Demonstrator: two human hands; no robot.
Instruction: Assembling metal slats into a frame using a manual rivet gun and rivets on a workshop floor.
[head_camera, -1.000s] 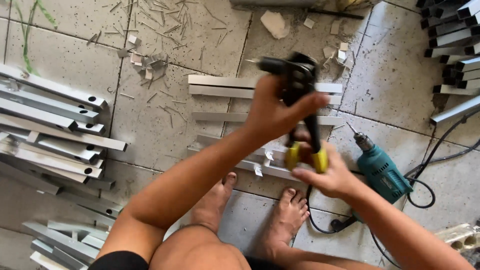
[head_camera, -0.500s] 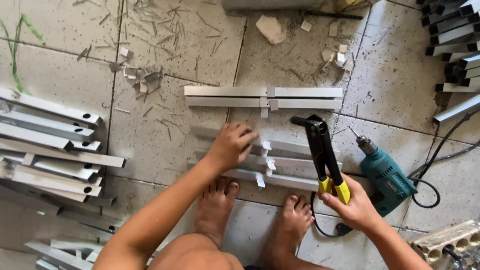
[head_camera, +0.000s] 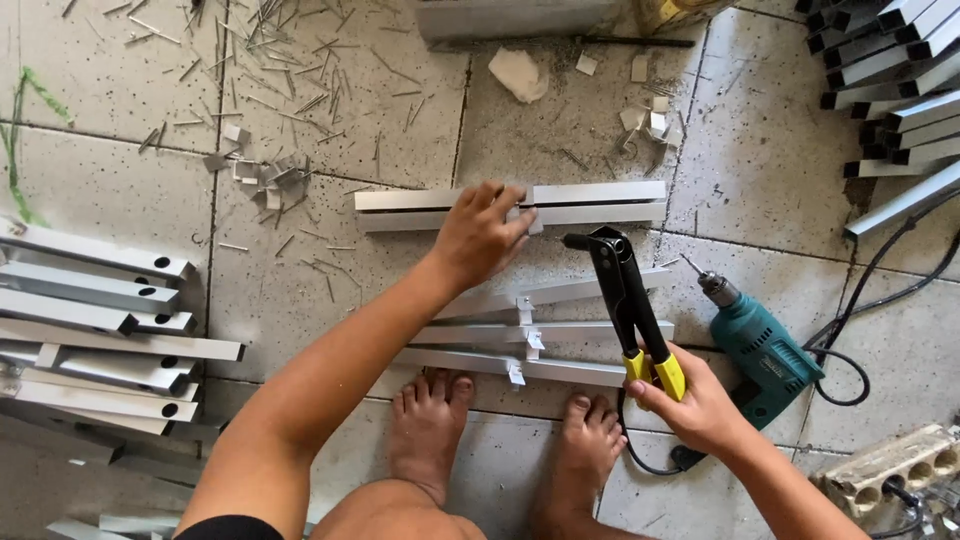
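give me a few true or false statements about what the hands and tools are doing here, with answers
1. The right hand holds a rivet tool by its yellow handles. True.
2. The left hand holds the electric drill. False: the drill lies on the floor; the left hand rests on the far aluminium bar.
3. The drill is teal. True.
4. The person wears shoes. False: both feet are bare.
5. Aluminium pieces are stacked on the person's left. True.

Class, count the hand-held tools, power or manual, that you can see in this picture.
2. A rivet gun in the right hand; a teal electric drill lying on the floor beside it. Others may be out of view.
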